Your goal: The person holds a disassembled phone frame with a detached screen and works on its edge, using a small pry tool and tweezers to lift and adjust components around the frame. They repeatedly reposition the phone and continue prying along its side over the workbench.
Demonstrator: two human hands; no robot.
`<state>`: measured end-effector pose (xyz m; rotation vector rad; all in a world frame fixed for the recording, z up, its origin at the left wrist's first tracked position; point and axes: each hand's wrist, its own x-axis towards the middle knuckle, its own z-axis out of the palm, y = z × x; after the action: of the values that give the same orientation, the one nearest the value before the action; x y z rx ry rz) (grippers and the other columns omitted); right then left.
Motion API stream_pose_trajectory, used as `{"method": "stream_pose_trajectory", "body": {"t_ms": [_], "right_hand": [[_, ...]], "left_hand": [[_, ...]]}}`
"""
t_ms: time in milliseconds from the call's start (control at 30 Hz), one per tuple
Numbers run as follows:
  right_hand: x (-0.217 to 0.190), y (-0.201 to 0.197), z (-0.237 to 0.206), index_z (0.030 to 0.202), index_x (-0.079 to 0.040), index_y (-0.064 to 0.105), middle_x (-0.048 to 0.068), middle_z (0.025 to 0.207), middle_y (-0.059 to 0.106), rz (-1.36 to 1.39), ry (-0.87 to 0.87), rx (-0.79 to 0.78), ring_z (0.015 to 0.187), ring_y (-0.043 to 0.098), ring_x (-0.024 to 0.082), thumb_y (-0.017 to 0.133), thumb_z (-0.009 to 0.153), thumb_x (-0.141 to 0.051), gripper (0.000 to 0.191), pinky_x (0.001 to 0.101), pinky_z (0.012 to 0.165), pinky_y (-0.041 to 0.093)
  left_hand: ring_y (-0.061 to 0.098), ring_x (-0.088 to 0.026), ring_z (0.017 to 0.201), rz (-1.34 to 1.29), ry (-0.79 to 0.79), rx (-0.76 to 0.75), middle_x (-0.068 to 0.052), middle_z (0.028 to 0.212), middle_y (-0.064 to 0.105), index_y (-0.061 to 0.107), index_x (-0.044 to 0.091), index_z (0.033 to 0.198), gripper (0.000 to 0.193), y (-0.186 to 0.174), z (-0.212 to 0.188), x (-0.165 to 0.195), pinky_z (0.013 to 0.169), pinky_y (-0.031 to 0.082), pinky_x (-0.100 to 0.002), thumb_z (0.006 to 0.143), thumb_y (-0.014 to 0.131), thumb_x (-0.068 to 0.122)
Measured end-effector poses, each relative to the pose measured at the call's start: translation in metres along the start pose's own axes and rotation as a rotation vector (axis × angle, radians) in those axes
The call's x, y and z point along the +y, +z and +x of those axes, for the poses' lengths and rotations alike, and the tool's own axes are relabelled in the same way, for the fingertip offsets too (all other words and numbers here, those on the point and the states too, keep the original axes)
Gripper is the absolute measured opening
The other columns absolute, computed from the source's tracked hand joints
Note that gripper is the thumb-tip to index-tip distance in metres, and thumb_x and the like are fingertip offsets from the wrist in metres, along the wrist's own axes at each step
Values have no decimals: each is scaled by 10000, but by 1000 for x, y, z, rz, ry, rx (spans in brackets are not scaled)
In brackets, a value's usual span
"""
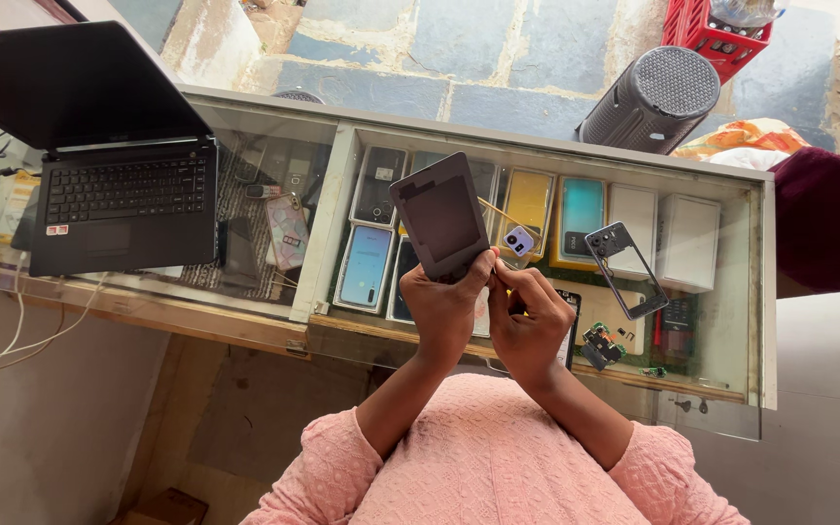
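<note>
My left hand [444,311] grips the lower end of a dark phone panel [441,218], a flat rectangular part held upright and tilted over the glass counter [731,321]. My right hand [529,316] sits beside it, fingers pinched on a thin yellow stick-like tool [500,212] whose tip runs up behind the panel. Both wrists meet just above my pink sleeves. A small pale camera-module piece [518,240] lies on the glass right behind my right fingers.
An open black laptop [123,185] stands at the left of the counter. A phone frame [626,269] and small circuit parts [602,345] lie on the glass at right. Phones and boxes fill the display case below. A dark cylindrical speaker [655,97] and another person's maroon sleeve [828,228] are at right.
</note>
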<state>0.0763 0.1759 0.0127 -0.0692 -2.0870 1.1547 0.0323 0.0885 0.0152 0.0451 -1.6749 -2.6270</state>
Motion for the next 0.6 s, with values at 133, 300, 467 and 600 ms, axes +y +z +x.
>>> {"method": "stream_pose_trajectory", "body": {"t_ms": [133,300,467,600], "right_hand": [[3,2,2,1080,16,745,68,800,677,-38,-30,-27,535,513,42,757,918,35,164,240,471,377],[6,-1,6,1088,5,751,73,799,685,-130,-66,-74,508,511,58,759,923,23,166,261,459,377],[10,-1,12,1058,-11,738,80,803,677,-179,-112,-81,532,572,119,757,928,14,134,295,478,423],[13,-2,16,1054,-31,707,94,876,693,-303,-238,-93,666,678,221,747,924,6,141,330,560,507]], "left_hand": [[740,-103,709,65,27,20,-89,836,789,782,-53,916,88,-1,4,0,655,599,-206,869,786,22],[732,-106,670,47,-15,23,-93,808,782,782,-57,903,91,-1,10,0,618,596,-208,859,794,22],[725,-93,632,81,-24,34,-79,773,776,780,-52,872,88,1,15,-5,576,592,-201,844,805,28],[689,-85,580,118,4,22,-68,711,749,772,-44,833,96,3,21,-12,520,530,-195,850,819,37]]}}
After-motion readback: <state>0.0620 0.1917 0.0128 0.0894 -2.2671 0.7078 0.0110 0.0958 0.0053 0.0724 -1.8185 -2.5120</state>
